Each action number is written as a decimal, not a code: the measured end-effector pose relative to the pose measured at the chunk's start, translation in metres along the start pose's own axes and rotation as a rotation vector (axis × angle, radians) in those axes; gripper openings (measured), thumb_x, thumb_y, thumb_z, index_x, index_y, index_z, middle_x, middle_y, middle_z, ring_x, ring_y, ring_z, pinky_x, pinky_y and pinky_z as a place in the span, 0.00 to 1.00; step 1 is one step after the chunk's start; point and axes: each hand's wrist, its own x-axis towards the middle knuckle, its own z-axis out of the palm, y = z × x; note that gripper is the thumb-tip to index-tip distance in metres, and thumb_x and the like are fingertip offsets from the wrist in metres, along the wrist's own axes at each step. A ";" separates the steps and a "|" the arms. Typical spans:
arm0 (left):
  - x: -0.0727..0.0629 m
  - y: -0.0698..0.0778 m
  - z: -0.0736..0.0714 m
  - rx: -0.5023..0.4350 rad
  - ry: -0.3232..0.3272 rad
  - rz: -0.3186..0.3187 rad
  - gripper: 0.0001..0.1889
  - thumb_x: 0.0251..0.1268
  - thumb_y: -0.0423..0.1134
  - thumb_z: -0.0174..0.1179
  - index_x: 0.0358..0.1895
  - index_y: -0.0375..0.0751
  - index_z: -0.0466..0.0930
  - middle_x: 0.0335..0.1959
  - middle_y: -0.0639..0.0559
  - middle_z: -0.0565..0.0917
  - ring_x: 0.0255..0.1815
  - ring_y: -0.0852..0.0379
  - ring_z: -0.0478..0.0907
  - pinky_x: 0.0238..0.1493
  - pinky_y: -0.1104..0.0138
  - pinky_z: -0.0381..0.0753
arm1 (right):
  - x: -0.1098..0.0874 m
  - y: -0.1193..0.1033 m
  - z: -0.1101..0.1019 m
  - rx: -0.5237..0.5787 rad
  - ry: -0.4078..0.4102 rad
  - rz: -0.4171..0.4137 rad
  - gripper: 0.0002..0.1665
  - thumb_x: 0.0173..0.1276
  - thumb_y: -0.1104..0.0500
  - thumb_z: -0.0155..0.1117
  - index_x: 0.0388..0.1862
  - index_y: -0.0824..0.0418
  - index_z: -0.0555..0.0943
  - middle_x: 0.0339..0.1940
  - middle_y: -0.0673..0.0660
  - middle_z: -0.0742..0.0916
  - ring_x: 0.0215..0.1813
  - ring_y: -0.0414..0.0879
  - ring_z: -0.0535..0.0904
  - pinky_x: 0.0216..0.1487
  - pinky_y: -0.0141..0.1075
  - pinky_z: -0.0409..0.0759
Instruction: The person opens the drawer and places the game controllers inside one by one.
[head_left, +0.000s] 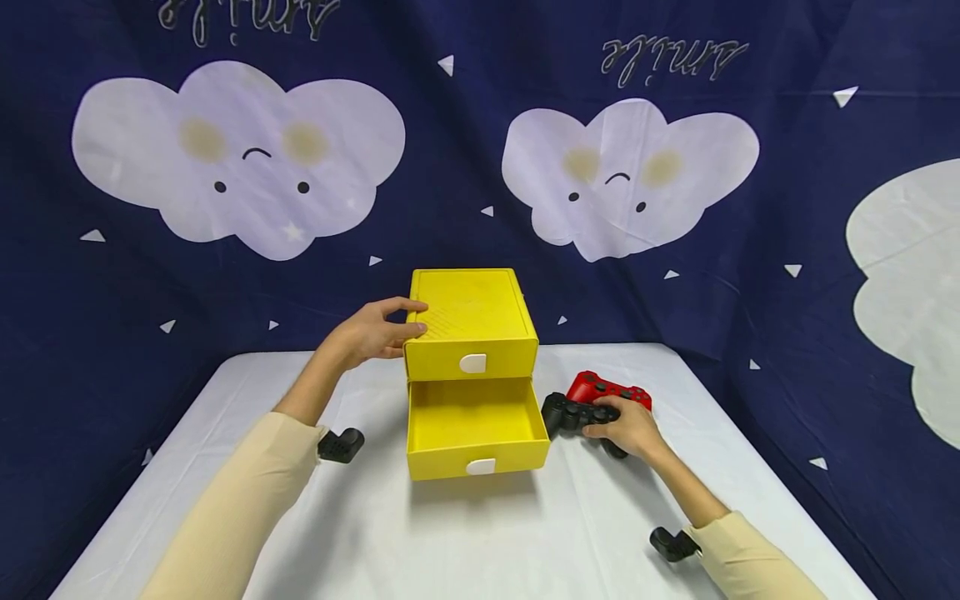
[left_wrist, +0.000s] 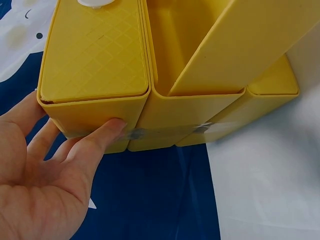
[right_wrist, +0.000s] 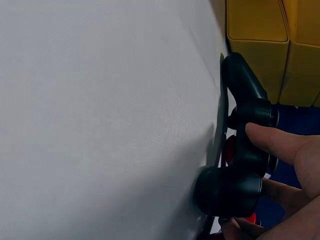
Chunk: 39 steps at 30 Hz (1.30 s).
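A yellow drawer cabinet (head_left: 472, 304) stands on the table with white tabs on its drawers. Its middle drawer (head_left: 477, 462) is pulled out, and its bare yellow floor shows. The left hand (head_left: 375, 331) touches the cabinet's upper left edge and side, fingers mostly straight; in the left wrist view that hand (left_wrist: 55, 170) has one fingertip against the side panel. To the cabinet's right, the right hand (head_left: 630, 427) grips a black game controller (head_left: 573, 414). In the right wrist view, the thumb presses on the controller (right_wrist: 250, 145) and other fingers are partly hidden behind it. A red game controller (head_left: 600, 386) lies just behind.
A white cloth covers the table (head_left: 480, 550). Behind it hangs a dark blue curtain (head_left: 450, 208) printed with clouds and small triangles. Black wrist-camera mounts (head_left: 341, 446) stick out at both sleeves. A closed lower drawer unit (left_wrist: 275, 80) shows in the left wrist view.
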 end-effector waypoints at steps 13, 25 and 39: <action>0.000 0.000 0.000 -0.003 -0.007 0.004 0.29 0.74 0.46 0.62 0.76 0.55 0.67 0.74 0.43 0.69 0.67 0.39 0.74 0.66 0.53 0.80 | -0.004 -0.008 -0.007 -0.035 0.039 -0.003 0.35 0.47 0.47 0.84 0.54 0.61 0.86 0.54 0.67 0.87 0.55 0.62 0.80 0.52 0.53 0.77; 0.000 0.001 0.000 -0.018 -0.014 0.009 0.29 0.74 0.45 0.62 0.76 0.54 0.67 0.75 0.43 0.67 0.70 0.38 0.73 0.66 0.52 0.79 | -0.008 -0.034 -0.046 -0.057 0.056 -0.010 0.37 0.47 0.43 0.83 0.55 0.57 0.86 0.52 0.67 0.88 0.49 0.60 0.82 0.40 0.42 0.78; -0.002 0.001 -0.002 -0.028 -0.013 -0.002 0.29 0.75 0.44 0.62 0.76 0.54 0.66 0.76 0.43 0.67 0.69 0.39 0.74 0.66 0.53 0.80 | -0.022 -0.077 -0.097 -0.088 0.040 -0.063 0.36 0.48 0.41 0.83 0.53 0.56 0.86 0.43 0.61 0.89 0.39 0.51 0.83 0.33 0.36 0.76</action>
